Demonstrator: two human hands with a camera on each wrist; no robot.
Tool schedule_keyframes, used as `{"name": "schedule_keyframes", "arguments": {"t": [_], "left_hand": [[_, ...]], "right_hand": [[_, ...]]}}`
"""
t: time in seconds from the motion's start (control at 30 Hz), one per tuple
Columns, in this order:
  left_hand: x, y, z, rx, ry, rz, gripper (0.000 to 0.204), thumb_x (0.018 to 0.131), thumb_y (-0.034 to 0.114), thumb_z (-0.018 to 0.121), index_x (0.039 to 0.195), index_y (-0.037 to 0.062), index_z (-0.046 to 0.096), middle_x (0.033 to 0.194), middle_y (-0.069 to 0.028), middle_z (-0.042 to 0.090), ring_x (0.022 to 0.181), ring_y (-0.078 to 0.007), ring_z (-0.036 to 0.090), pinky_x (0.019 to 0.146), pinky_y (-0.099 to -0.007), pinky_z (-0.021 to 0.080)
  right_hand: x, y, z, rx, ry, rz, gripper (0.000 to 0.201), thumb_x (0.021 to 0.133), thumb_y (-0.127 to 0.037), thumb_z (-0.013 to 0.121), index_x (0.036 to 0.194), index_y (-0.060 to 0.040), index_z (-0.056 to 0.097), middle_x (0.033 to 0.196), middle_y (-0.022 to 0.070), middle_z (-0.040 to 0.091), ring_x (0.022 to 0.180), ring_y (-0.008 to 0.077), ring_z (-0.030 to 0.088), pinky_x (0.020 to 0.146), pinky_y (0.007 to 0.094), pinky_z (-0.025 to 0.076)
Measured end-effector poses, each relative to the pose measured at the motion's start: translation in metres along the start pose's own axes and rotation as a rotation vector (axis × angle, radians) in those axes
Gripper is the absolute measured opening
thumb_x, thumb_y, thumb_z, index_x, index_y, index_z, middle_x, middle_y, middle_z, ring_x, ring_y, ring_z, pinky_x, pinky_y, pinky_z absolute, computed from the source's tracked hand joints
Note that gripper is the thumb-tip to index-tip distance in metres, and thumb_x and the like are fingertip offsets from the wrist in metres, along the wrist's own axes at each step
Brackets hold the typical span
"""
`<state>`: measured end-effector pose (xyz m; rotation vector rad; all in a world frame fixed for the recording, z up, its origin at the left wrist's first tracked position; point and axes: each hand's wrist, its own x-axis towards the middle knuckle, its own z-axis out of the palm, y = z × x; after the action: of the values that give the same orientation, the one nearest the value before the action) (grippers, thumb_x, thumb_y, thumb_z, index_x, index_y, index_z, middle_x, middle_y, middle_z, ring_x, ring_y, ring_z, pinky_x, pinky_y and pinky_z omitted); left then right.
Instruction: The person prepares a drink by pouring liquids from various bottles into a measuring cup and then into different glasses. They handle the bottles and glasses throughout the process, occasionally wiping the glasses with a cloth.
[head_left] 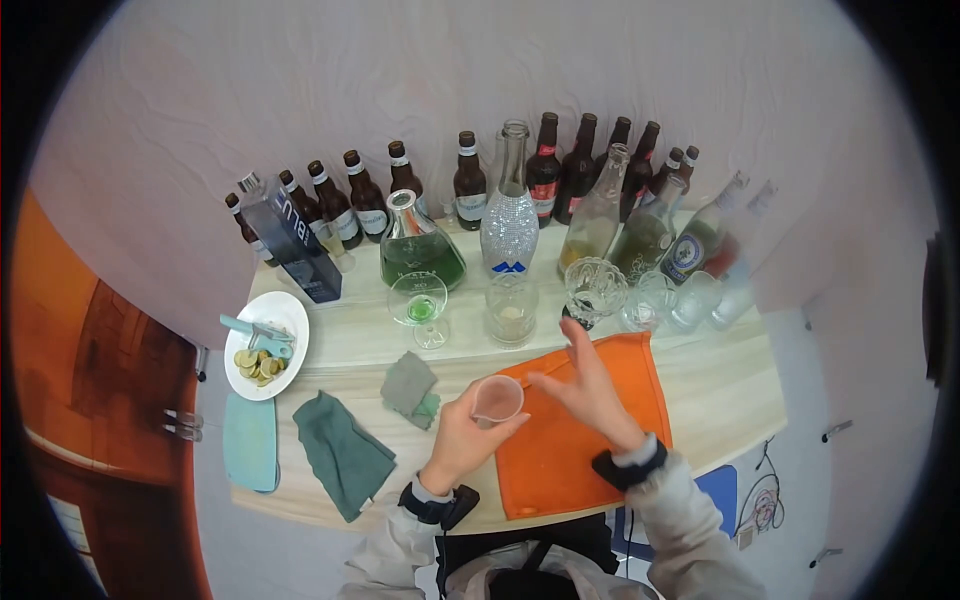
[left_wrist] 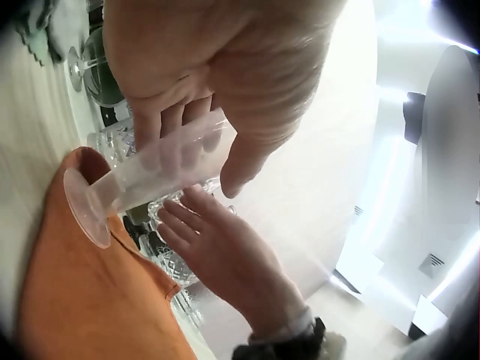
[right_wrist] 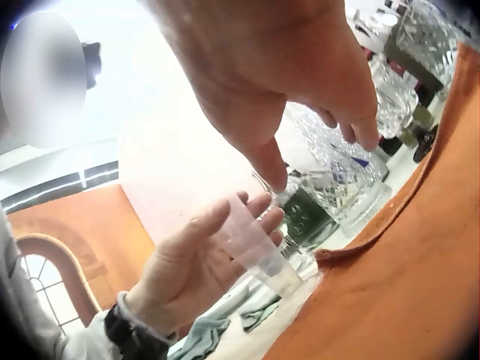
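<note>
Standing close to upright, the clear cup (head_left: 498,400) is resting in the left grip (head_left: 462,432), whose fingers and thumb are wrapping its upper part. Its long axis is running from the mouth, facing up, down to a flared foot; whether that foot is touching anything, the views are not settling. The cup is being held over the left margin of the orange cloth (head_left: 560,460), toward the near edge of the counter (head_left: 725,400). The right grip (head_left: 590,392) is hovering just to the right, fingers spread and holding nothing, its thumb pointing at the cup's rim and apparently not touching. The left grip is therefore lying nearer. Farther out, a grey cloth (head_left: 408,384) is lying to the cup's left, a clear tumbler (head_left: 511,312) is standing beyond it, and brown bottles (head_left: 470,185) are lining the counter's far edge.
</note>
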<state>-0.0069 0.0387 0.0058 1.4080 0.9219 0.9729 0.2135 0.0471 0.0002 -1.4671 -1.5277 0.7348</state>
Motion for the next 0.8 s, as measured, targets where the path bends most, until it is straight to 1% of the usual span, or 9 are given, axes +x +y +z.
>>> {"name": "schedule_keyframes", "arguments": {"t": [0.13, 0.23, 0.3, 0.4, 0.5, 0.63, 0.7, 0.73, 0.8], "left_hand": [[0.005, -0.001, -0.005, 0.045, -0.029, 0.09, 0.048, 0.087, 0.009, 0.084, 0.129, -0.0013, 0.064, 0.111, -0.0066, 0.076, 0.099, -0.0133, 0.071, 0.085, -0.0296, 0.058], [0.004, -0.005, -0.008, 0.093, -0.054, 0.146, 0.049, 0.086, 0.013, 0.085, 0.129, -0.0003, 0.065, 0.107, -0.0069, 0.076, 0.097, -0.0117, 0.071, 0.083, -0.0292, 0.057], [0.007, -0.011, -0.006, 0.093, -0.071, 0.177, 0.048, 0.086, 0.015, 0.086, 0.128, 0.0007, 0.066, 0.105, -0.0097, 0.076, 0.092, -0.0136, 0.072, 0.081, -0.0298, 0.057], [0.009, -0.013, -0.006, 0.104, -0.073, 0.214, 0.048, 0.086, 0.014, 0.085, 0.128, 0.0025, 0.066, 0.104, -0.0118, 0.076, 0.087, -0.0174, 0.074, 0.077, -0.0309, 0.058], [0.009, -0.013, -0.007, 0.094, -0.064, 0.254, 0.047, 0.085, 0.012, 0.085, 0.128, 0.0029, 0.066, 0.102, -0.014, 0.075, 0.087, -0.021, 0.075, 0.076, -0.0321, 0.059], [0.009, -0.011, -0.007, 0.012, -0.065, 0.206, 0.046, 0.084, 0.009, 0.084, 0.127, 0.0022, 0.067, 0.101, -0.014, 0.076, 0.089, -0.0217, 0.077, 0.077, -0.0327, 0.059], [0.008, -0.013, -0.007, 0.025, -0.064, 0.215, 0.045, 0.084, 0.007, 0.083, 0.126, 0.0016, 0.067, 0.1, -0.0141, 0.076, 0.091, -0.0221, 0.077, 0.078, -0.033, 0.06], [0.008, -0.013, -0.006, 0.015, -0.056, 0.21, 0.045, 0.084, 0.007, 0.083, 0.126, 0.0016, 0.067, 0.1, -0.0141, 0.076, 0.091, -0.0221, 0.077, 0.078, -0.033, 0.06], [0.008, -0.012, -0.007, -0.01, -0.064, 0.198, 0.043, 0.084, 0.006, 0.083, 0.124, 0.0012, 0.068, 0.1, -0.0142, 0.076, 0.091, -0.0231, 0.077, 0.079, -0.0332, 0.06]], "right_hand": [[0.06, 0.026, 0.042, -0.059, 0.075, 0.01, 0.109, 0.077, -0.024, 0.093, 0.159, 0.006, 0.026, 0.157, 0.0252, 0.043, 0.15, 0.0323, 0.039, 0.12, 0.0413, 0.038], [0.077, 0.02, 0.054, -0.016, 0.093, -0.016, 0.106, 0.074, -0.022, 0.095, 0.154, 0.0078, 0.032, 0.151, 0.0238, 0.048, 0.143, 0.0298, 0.047, 0.117, 0.0395, 0.04], [0.083, 0.017, 0.054, 0.04, 0.089, 0.062, 0.094, 0.07, -0.02, 0.097, 0.144, 0.0071, 0.045, 0.14, 0.0211, 0.057, 0.13, 0.0298, 0.057, 0.111, 0.0374, 0.047], [0.081, 0.02, 0.055, 0.166, 0.158, 0.021, 0.086, 0.069, -0.017, 0.097, 0.139, 0.0051, 0.051, 0.135, 0.017, 0.061, 0.126, 0.0243, 0.061, 0.108, 0.0355, 0.049], [0.066, -0.025, 0.035, 0.156, 0.174, -0.117, 0.086, 0.07, -0.013, 0.096, 0.141, 0.0036, 0.051, 0.136, 0.0151, 0.061, 0.127, 0.0209, 0.059, 0.107, 0.035, 0.049], [0.042, -0.06, -0.001, -0.028, 0.117, -0.21, 0.092, 0.071, -0.006, 0.094, 0.148, 0.0018, 0.045, 0.141, 0.0128, 0.058, 0.131, 0.0227, 0.057, 0.112, 0.0379, 0.047], [0.03, -0.069, -0.016, -0.296, 0.114, -0.366, 0.091, 0.069, -0.006, 0.095, 0.147, 0.0006, 0.048, 0.142, 0.0147, 0.057, 0.132, 0.0268, 0.057, 0.112, 0.0393, 0.047], [0.024, -0.077, -0.021, -0.302, 0.101, -0.364, 0.091, 0.069, -0.006, 0.095, 0.147, 0.0006, 0.048, 0.142, 0.0147, 0.057, 0.132, 0.0268, 0.057, 0.112, 0.0393, 0.047], [0.014, -0.088, -0.026, -0.457, 0.091, -0.464, 0.089, 0.065, -0.005, 0.094, 0.144, -0.0001, 0.053, 0.14, 0.0206, 0.058, 0.131, 0.0384, 0.057, 0.112, 0.044, 0.045]]}}
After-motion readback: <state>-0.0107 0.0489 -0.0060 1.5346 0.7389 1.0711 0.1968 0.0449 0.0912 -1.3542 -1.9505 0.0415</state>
